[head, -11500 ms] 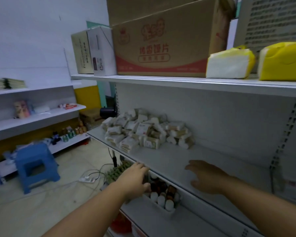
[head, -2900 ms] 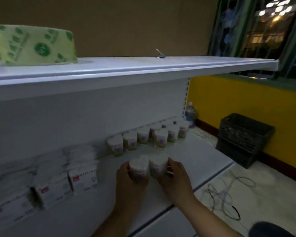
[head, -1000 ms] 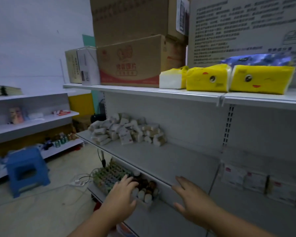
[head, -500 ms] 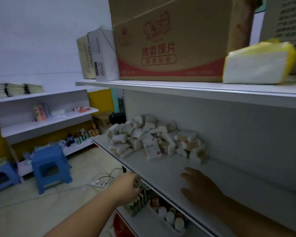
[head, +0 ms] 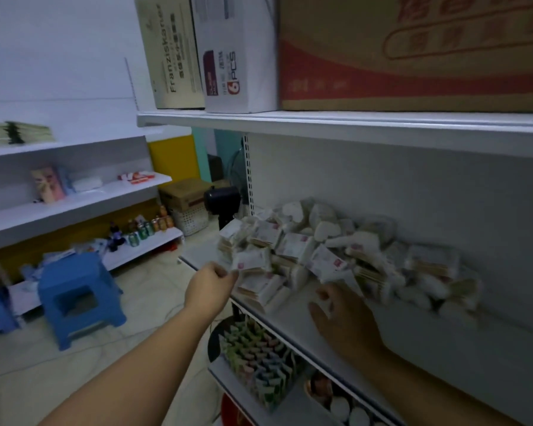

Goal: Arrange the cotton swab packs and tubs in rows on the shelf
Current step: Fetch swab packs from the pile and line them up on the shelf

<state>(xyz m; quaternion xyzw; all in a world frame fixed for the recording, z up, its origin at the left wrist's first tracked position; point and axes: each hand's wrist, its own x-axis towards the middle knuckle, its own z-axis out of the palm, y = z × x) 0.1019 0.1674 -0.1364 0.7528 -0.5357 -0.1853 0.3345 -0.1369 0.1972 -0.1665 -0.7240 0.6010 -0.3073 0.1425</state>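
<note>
A loose pile of cotton swab packs (head: 336,256), white with small red labels, lies on the middle shelf (head: 443,342) against its back panel. My left hand (head: 211,285) is at the pile's left end, its fingers curled and pinching the edge of one cotton swab pack (head: 251,260). On the shelf at the front of the pile lies my right hand (head: 342,315), fingers spread and touching the lowest packs. No tubs are in view.
Cardboard boxes (head: 413,50) stand on the upper shelf (head: 320,124) just above the pile. The lower shelf holds coloured packets (head: 259,361). A blue stool (head: 77,296) stands on the floor to the left, before another white shelf unit (head: 74,204).
I have moved closer to the pile. Both hands rose from the shelf's front edge to the packs, and my left hand closed on one at the pile's left end.
</note>
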